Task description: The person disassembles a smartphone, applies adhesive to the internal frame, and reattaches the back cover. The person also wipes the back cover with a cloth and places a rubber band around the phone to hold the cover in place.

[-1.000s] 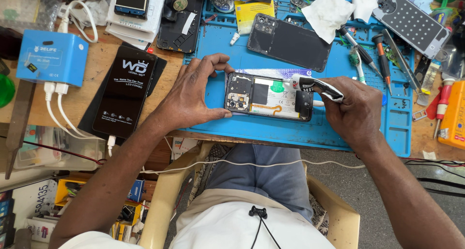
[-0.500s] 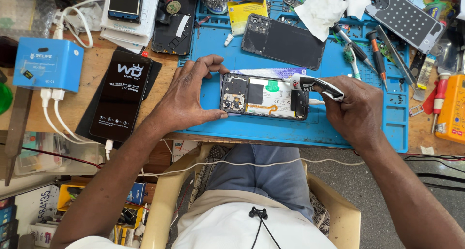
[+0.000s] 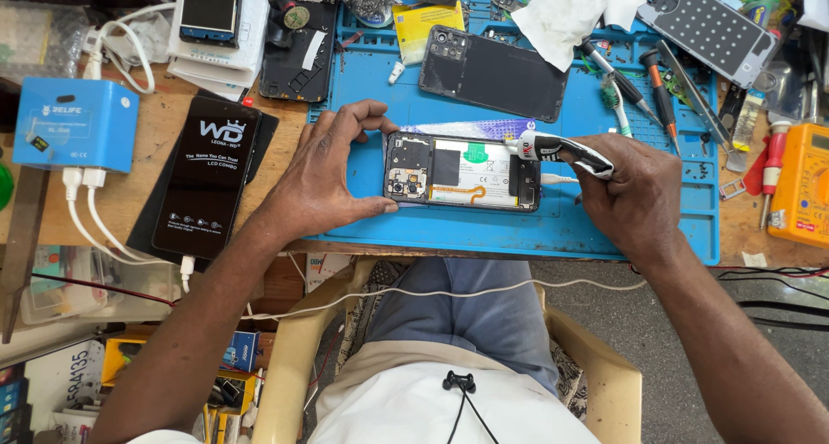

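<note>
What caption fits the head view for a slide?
Left hand steadies an opened phone on a blue mat; right hand holds a tool at it.

Wooden bench (image 3: 751, 228), blue mat (image 3: 553, 224), blue box (image 3: 73, 124), yellow multimeter (image 3: 803, 185)

Black box (image 3: 207, 176): lay flat left of the blue mat, long and glossy, with white lettering.
Blue box (image 3: 76, 124): stood further left, white label on its front.
Yellow packet (image 3: 427, 25): rested at the mat's top.
Phone screen (image 3: 210, 8): dark, top left.
</note>
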